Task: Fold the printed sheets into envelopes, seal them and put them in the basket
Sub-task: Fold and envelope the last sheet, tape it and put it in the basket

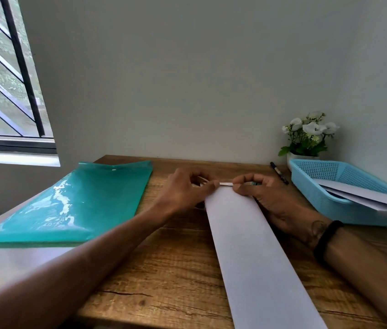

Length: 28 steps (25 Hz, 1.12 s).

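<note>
A long white envelope (pixel 254 252) lies lengthwise on the wooden table (pixel 164 281), running from the near edge to the middle. At its far end my left hand (pixel 183 191) and my right hand (pixel 256 188) each pinch an end of a short pale strip (pixel 226 184), stretched between their fingertips just above the envelope's far edge. A small item partly shows behind my right fingers; I cannot tell what it is. The blue plastic basket (pixel 318 184) stands at the right, holding white envelopes (pixel 372 198).
A teal plastic folder (pixel 74 203) lies on the left of the table. A black marker (pixel 279 173) rests by the basket, near the back wall. A white pot of white flowers (pixel 306 136) stands behind the basket. A barred window is at far left.
</note>
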### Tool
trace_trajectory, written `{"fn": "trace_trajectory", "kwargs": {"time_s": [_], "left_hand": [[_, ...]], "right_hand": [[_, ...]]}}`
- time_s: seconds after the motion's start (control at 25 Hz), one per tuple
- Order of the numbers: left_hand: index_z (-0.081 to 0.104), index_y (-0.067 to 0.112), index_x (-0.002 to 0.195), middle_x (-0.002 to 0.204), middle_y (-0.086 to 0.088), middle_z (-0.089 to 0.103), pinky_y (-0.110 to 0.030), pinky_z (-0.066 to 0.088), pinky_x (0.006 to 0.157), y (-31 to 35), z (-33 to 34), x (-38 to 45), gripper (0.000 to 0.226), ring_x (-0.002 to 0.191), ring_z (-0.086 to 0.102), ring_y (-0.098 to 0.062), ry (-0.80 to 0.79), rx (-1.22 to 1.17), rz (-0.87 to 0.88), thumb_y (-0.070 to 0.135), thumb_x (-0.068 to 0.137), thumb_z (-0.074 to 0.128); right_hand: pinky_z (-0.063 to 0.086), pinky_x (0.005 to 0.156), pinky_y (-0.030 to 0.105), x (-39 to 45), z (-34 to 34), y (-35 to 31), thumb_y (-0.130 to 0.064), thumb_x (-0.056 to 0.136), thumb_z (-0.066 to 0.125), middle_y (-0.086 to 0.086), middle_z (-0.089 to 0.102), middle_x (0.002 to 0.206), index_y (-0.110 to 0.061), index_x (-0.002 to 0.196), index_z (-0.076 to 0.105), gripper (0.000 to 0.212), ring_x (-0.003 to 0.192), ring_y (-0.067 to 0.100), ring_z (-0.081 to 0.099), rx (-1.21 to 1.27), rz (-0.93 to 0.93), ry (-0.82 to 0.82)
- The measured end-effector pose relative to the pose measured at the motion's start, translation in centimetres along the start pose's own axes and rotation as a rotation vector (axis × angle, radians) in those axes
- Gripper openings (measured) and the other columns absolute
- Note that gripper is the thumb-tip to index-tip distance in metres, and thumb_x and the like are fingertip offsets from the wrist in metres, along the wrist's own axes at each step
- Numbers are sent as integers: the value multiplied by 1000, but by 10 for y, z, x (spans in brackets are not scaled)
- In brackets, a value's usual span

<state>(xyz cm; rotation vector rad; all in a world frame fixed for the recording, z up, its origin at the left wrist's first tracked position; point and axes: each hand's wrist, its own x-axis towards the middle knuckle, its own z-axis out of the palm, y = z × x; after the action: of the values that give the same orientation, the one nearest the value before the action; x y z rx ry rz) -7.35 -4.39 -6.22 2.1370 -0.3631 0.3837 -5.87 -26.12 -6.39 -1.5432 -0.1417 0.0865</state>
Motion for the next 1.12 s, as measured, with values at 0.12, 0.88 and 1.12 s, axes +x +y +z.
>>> {"fn": "trace_trajectory", "kwargs": {"time_s": [0.12, 0.88, 1.12], "left_hand": [[78, 31, 111, 116, 12, 72, -24, 55, 81, -4, 3, 1, 24, 98, 64, -3, 45, 381, 302, 46, 98, 64], [52, 22, 148, 150, -4, 53, -32, 39, 110, -15, -9, 3, 46, 137, 49, -22, 85, 488, 35, 35, 104, 57], [38, 21, 158, 162, -4, 43, -34, 29, 122, -21, 3, 8, 50, 149, 39, -20, -317, 592, 100, 35, 110, 41]], "right_hand": [[59, 57, 25, 1, 0, 0, -18, 87, 82, 11, 80, 99, -9, 99, 79, 16, 71, 15, 73, -83, -53, 66], [24, 123, 37, -6, 40, 13, -64, 104, 30, -9, 30, 170, -40, 161, 30, 61, 155, 16, 30, -1197, -236, -255], [41, 96, 23, 23, 19, 3, -19, 101, 57, 5, 68, 134, -16, 132, 68, 34, 123, 23, 62, -1079, -497, 131]]}}
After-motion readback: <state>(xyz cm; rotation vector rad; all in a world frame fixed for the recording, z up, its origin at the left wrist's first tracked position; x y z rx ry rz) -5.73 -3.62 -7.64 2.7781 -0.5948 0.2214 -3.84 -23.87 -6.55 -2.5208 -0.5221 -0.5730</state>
